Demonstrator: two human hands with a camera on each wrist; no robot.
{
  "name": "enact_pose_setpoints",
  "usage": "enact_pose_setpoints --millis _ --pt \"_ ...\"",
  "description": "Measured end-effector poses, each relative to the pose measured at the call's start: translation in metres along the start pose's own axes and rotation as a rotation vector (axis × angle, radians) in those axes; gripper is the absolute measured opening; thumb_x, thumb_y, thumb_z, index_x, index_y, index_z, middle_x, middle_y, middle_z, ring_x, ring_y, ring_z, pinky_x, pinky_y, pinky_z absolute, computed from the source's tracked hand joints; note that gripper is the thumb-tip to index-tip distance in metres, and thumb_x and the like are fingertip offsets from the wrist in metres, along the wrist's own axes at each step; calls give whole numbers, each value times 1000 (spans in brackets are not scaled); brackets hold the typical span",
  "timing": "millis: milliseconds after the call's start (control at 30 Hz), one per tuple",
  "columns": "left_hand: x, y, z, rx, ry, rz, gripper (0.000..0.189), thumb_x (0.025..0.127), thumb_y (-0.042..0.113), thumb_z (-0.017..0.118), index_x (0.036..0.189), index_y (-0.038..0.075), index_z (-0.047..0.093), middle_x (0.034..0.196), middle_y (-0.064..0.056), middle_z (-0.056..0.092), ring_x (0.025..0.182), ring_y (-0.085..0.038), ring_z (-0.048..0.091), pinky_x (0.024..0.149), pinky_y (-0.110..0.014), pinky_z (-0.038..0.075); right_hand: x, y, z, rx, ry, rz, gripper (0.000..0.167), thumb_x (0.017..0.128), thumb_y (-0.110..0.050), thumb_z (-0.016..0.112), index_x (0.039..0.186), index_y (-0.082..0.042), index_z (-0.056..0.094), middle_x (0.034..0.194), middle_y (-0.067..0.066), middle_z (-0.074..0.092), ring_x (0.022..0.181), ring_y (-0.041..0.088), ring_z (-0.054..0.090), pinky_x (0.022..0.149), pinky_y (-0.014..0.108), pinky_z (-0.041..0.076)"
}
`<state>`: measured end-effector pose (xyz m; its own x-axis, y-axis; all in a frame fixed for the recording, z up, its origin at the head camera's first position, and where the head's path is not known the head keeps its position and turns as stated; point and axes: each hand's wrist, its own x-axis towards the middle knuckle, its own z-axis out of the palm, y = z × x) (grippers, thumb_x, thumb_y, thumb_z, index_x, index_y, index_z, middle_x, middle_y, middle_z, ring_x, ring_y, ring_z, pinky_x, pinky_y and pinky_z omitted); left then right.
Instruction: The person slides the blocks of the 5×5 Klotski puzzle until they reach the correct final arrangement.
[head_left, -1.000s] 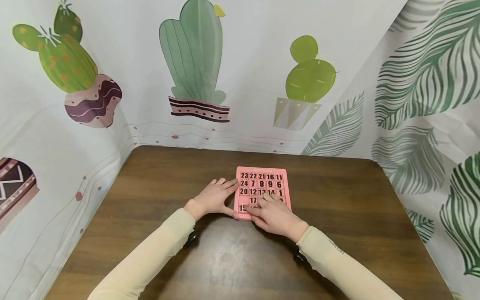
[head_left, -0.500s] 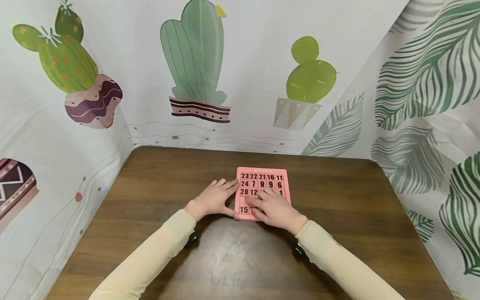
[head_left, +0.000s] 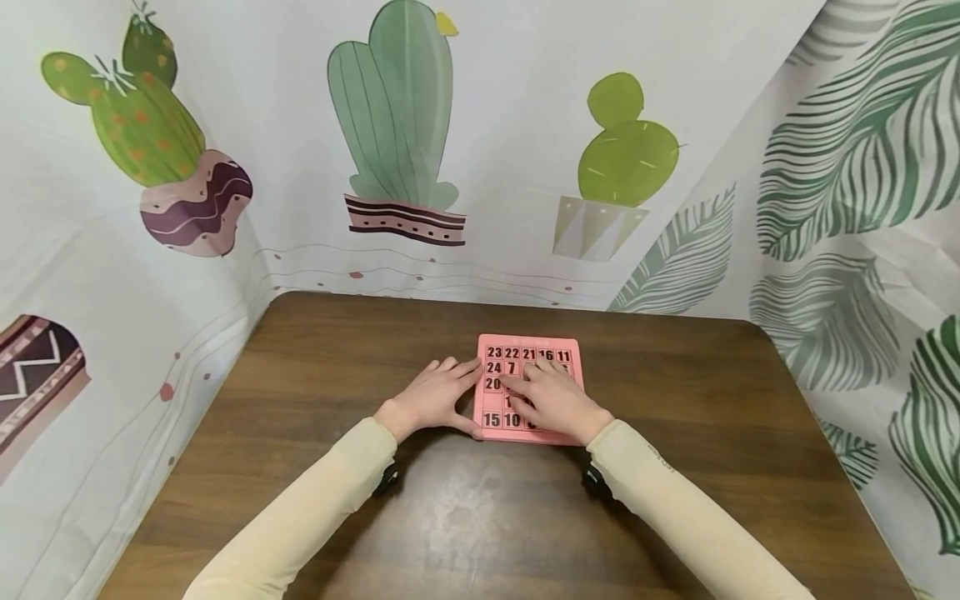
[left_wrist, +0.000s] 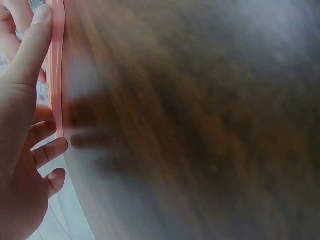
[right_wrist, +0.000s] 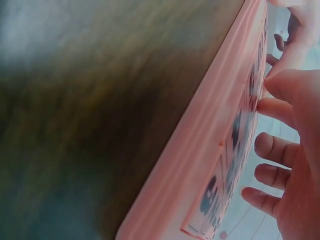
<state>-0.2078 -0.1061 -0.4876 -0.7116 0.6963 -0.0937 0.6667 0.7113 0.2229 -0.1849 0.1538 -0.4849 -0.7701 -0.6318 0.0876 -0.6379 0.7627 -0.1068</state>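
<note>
Number puzzle (head_left: 513,367), gap (head_left: 492,402) unfilled: my right hand (head_left: 557,402), relaxed, now higher, baring lower tiles (head_left: 492,420); my left hand (head_left: 431,397), ungripping, against the left edge (head_left: 478,407).

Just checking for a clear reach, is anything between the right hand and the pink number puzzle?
Nothing visible is. The right hand is over the pink number puzzle, with its fingers at the tiles. The left hand is at the puzzle's left edge, beside it, not in between.
</note>
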Motion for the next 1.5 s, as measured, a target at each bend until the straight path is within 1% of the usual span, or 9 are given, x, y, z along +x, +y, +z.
enact_pose_setpoints --millis 67,167,367,600,833,1067,1267,1400,1500 --pt "0 1 0 -2 -2 0 118 74 77 77 162 9 39 168 -9 36 132 -28 46 107 -47 38 0 1 0 2 -12 9 42 104 -33 61 144 -22 66 103 10 63 115 40 59 113 60 37" --pt "1 1 -1 -4 -6 -2 118 74 77 77 162 9 39 168 -9 35 132 -27 45 105 -46 39 -1 1 -1 8 -22 17 43 104 -33 61 145 -23 65 106 11 64 118 40 58 115 61 35" --pt "2 1 -1 12 -3 -6 118 73 78 77 162 9 39 168 -9 36 130 -26 46 105 -45 39 -2 1 -1 -2 -25 11 45 103 -32 62 148 -23 62 113 13 65 128 43 56 116 61 34" --pt "2 1 0 9 -2 1 118 73 77 77 161 9 40 167 -9 36 130 -27 46 105 -45 39 -2 -1 1 -24 -30 -5 45 104 -34 60 148 -23 62 115 14 65 126 41 57 114 59 36" --pt "1 1 -1 3 -5 -3 118 73 77 77 161 9 40 167 -9 36 131 -27 46 106 -47 39 -5 -3 0 -44 -13 -31 44 104 -34 61 147 -24 64 114 13 66 126 45 57 114 61 36" --pt "1 1 -1 -3 -10 -8 118 73 77 76 161 9 39 168 -9 35 131 -26 46 107 -47 39 -10 -8 0 -32 -32 -29 45 104 -35 60 147 -25 63 126 17 66 132 52 53 113 63 37" --pt "2 0 0 2 -2 -6 119 73 78 76 161 9 39 167 -9 36 130 -25 46 105 -46 39 -15 -11 -1 -14 1 -54 43 103 -34 62 145 -24 65 124 16 67 127 49 57 108 64 41" --pt "2 -1 1 22 7 1 119 72 79 76 161 9 39 167 -9 37 131 -26 47 103 -44 40 -18 -13 -2 -17 31 -80 40 102 -32 64 140 -24 69 114 12 68 116 40 60 102 61 46" --pt "3 -1 1 25 8 9 120 72 79 76 161 8 39 167 -10 37 131 -27 47 104 -45 40 -20 -14 -3 -31 46 -98 39 101 -31 66 139 -24 70 103 8 66 105 33 59 96 59 48"
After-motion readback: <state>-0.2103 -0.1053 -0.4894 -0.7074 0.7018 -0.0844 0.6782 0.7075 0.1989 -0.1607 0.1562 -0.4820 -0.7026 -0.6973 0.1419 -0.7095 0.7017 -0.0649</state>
